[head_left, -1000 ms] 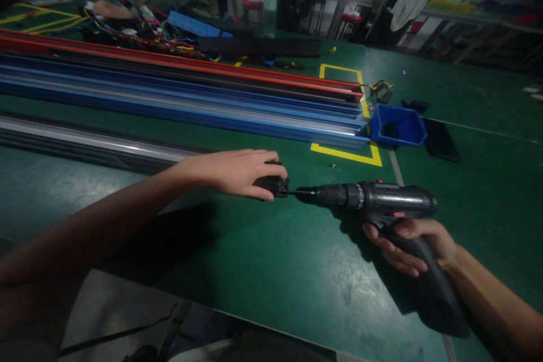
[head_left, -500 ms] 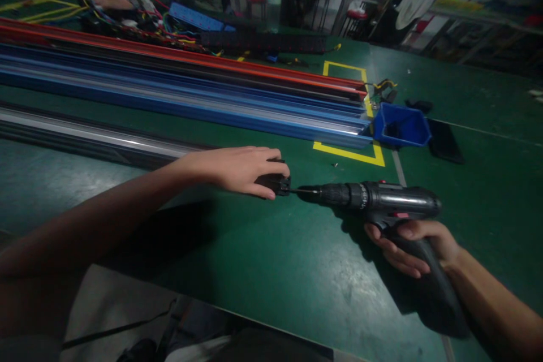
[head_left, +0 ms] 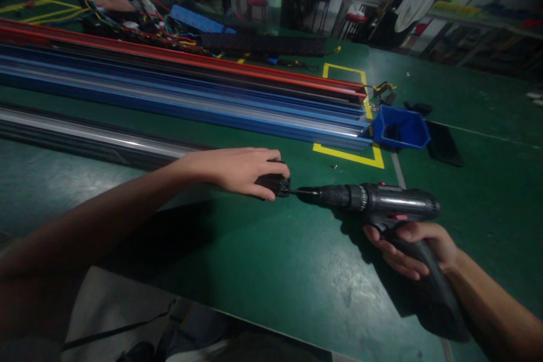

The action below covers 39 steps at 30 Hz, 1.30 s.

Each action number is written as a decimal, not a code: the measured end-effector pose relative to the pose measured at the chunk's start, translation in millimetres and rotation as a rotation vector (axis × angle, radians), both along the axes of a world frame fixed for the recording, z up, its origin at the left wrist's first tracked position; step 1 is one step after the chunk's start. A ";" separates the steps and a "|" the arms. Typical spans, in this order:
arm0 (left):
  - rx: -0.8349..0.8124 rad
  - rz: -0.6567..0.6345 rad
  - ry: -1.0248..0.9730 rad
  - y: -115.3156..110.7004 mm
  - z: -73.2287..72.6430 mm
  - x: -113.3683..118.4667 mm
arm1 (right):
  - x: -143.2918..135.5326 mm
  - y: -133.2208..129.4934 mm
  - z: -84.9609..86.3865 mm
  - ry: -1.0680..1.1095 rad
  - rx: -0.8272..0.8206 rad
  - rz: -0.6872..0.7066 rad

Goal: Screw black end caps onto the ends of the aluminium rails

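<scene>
My left hand (head_left: 246, 169) is wrapped over the right end of a long dark profile (head_left: 119, 144), which has a black end piece (head_left: 275, 184). Closed round the grip of a black power drill (head_left: 382, 199) is my right hand (head_left: 407, 249). The drill lies level and points left; its thin bit meets the end piece beside my left fingertips. A small screw (head_left: 334, 167) lies on the green table just behind the bit.
Long blue profiles (head_left: 212, 107) and orange-red ones (head_left: 190, 56) stretch across behind my left arm. A blue bin (head_left: 401, 127) and a dark flat object (head_left: 444, 143) stand at their right end. Farther back are a bottle (head_left: 275, 0), wires and a person's arm.
</scene>
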<state>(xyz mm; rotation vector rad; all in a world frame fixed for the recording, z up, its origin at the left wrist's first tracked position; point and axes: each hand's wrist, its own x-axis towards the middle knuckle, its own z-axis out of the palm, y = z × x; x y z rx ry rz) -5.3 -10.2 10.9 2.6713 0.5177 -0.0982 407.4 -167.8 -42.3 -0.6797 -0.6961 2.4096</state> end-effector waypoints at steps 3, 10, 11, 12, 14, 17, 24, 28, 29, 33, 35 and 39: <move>-0.023 0.002 -0.002 1.1 1.5 0.5 | -0.1 0.2 -0.3 0.012 0.001 0.004; -0.036 0.014 0.017 1.2 4.2 1.3 | -0.8 0.3 -0.2 0.025 -0.008 -0.005; -0.040 0.017 0.014 1.2 4.4 1.3 | -0.7 0.3 -0.3 0.023 -0.009 -0.003; -0.045 0.019 0.012 1.1 4.4 1.4 | -0.5 0.3 -0.4 0.020 -0.010 -0.001; -0.048 0.023 0.006 1.2 4.5 1.5 | 0.0 0.2 -0.8 0.016 -0.012 -0.004; -0.053 0.026 0.009 1.3 4.5 1.7 | 0.6 -0.1 -1.1 0.001 -0.018 -0.008; -0.038 0.019 0.027 1.9 4.0 1.3 | 0.7 0.2 -0.9 -0.006 -0.005 -0.001; -0.028 0.008 0.024 2.4 4.0 1.2 | 0.6 -0.2 -2.2 0.019 0.011 0.003; -0.025 0.006 0.024 2.5 4.1 1.3 | 0.6 -0.2 -2.5 0.024 0.012 0.003; -0.025 0.011 0.027 2.2 4.6 1.5 | -0.2 0.1 -2.4 0.029 0.011 0.006; -0.035 0.013 0.029 2.0 4.7 1.6 | -0.9 0.5 -1.4 0.031 0.002 0.007; -0.042 0.013 0.032 2.0 5.0 1.7 | -2.1 1.3 0.8 0.035 -0.015 0.003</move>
